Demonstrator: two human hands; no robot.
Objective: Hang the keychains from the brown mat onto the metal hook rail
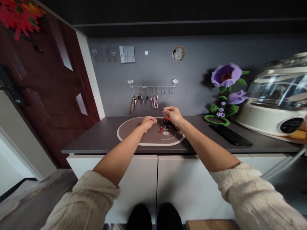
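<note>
Nearby, a black phone [230, 135] lies beside the flower ornament [226, 76].

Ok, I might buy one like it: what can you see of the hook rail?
The hook rail looks like shiny metal, slim and straight, with a round, clear-looking mount at each end. It sits level on the grey wall, above the oval mat. Small hooks point down along it; key sets hang at its left and middle, one with a pink loop.
</note>
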